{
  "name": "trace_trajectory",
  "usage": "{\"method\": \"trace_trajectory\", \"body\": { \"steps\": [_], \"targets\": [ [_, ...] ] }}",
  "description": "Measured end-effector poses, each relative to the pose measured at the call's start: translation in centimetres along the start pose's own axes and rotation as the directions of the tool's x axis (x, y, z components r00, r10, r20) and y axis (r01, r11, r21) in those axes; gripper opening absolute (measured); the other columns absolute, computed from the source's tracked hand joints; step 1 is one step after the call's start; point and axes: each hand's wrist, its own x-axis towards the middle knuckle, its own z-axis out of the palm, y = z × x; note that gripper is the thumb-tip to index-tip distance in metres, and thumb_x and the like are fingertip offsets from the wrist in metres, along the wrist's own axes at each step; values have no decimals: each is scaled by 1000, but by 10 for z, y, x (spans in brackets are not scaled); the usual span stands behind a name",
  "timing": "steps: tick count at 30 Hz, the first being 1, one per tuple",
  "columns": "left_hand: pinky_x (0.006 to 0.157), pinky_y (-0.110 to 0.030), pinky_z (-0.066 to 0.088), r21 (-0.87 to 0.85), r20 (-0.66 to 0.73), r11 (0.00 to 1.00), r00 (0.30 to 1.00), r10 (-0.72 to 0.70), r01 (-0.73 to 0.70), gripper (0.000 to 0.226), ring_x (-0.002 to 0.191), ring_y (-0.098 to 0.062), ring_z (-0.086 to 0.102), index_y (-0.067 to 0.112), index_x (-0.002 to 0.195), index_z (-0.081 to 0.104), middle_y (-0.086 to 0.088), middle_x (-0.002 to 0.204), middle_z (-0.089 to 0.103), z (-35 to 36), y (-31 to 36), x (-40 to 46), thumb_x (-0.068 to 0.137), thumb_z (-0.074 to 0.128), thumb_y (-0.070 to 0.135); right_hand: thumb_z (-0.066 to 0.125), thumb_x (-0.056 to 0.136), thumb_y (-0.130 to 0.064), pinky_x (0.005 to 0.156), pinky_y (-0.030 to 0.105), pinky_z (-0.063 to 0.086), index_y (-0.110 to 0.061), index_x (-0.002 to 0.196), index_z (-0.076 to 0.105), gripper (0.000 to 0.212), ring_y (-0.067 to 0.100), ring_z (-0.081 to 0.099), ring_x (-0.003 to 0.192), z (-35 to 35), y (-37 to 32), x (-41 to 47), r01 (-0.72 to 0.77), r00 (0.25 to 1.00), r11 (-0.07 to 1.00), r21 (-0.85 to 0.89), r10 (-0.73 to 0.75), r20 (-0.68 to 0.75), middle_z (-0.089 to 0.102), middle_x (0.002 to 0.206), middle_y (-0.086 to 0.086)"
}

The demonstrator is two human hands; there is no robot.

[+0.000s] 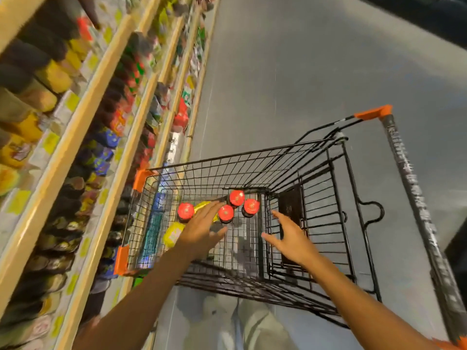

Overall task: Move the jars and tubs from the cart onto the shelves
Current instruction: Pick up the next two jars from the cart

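Note:
A black wire cart (290,157) with orange corners stands beside the shelves. In its basket stand several dark jars with red lids: one at the left (185,210), one in the middle (225,213) and two further back (236,197). Yellow tubs (173,234) lie near the left jar. My left hand (202,229) reaches into the basket with fingers straight, its fingertips just short of the middle jar. My right hand (290,237) hovers over the basket's right part, fingers spread, holding nothing.
Wooden-edged shelves (83,137) packed with jars and packets run along the left, close against the cart. The cart's handle bar (414,198) lies at the right. Grey floor (303,72) stretches ahead. A blue-green pack (154,231) stands along the basket's left wall.

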Motion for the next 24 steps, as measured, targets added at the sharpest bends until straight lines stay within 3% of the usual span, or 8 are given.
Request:
{"method": "trace_trajectory", "body": {
  "steps": [3, 6, 9, 11, 14, 17, 20, 24],
  "targets": [
    [117, -23, 30, -79, 12, 996, 999, -39, 40, 68, 145, -17, 31, 21, 152, 32, 7, 156, 29, 20, -21, 24, 94, 61, 40, 70, 89, -46, 118, 38, 31, -21, 158, 21, 89, 20, 33, 146, 18, 24, 42, -65, 997, 996, 69, 62, 42, 31, 161, 3],
    [121, -45, 26, -95, 66, 992, 994, -82, 88, 75, 150, -21, 23, 26, 155, 25, 1, 162, 26, 45, -55, 47, 93, 66, 39, 76, 85, -41, 116, 43, 36, -20, 158, 22, 93, 23, 37, 144, 42, 48, 81, -119, 992, 983, 142, 112, 57, 36, 159, 5],
    [120, -51, 26, -133, 100, 986, 991, -89, 102, 79, 152, -23, 19, 33, 155, 18, 9, 161, 22, 74, -87, 64, 91, 61, 50, 78, 85, -34, 117, 39, 31, -18, 158, 18, 96, 25, 35, 145, 68, 72, 116, -172, 985, 966, 192, 162, 67, 33, 160, 8],
    [121, -47, 26, -174, 112, 979, 990, -87, 106, 78, 152, -17, 14, 35, 154, 13, 18, 155, 15, 93, -101, 70, 94, 64, 39, 80, 84, -30, 115, 34, 30, -17, 158, 18, 98, 26, 34, 146, 85, 87, 138, -210, 977, 950, 231, 196, 81, 31, 161, 8],
    [121, -31, 21, -195, 103, 973, 989, -102, 120, 81, 148, -8, 16, 30, 156, 14, 17, 155, 17, 119, -122, 78, 94, 67, 32, 84, 80, -21, 110, 26, 30, -15, 157, 21, 100, 25, 35, 145, 109, 107, 170, -232, 973, 923, 308, 221, 71, 33, 159, 7],
    [118, -23, 18, -227, 92, 966, 990, -107, 125, 81, 145, -1, 17, 30, 155, 16, 16, 156, 18, 138, -139, 84, 93, 68, 28, 90, 71, -18, 119, 40, 33, -17, 156, 25, 107, 26, 38, 144, 130, 123, 200, -230, 971, 901, 368, 240, 21, 37, 157, 5],
    [118, -23, 17, -232, 103, 964, 989, -105, 127, 84, 147, -1, 14, 27, 157, 14, 15, 158, 15, 151, -156, 86, 93, 68, 30, 93, 66, -15, 116, 50, 37, -22, 155, 27, 111, 26, 42, 140, 149, 140, 229, -208, 966, 878, 431, 253, -50, 40, 154, 5],
    [115, -13, 17, -264, 97, 956, 990, -104, 126, 86, 142, 9, 14, 35, 154, 14, 25, 154, 15, 158, -169, 92, 91, 71, 26, 91, 66, -6, 111, 35, 41, -25, 140, 42, 90, 15, 49, 126, 164, 138, 249, -152, 966, 858, 490, 235, -112, 52, 137, 4]
  ]
}}
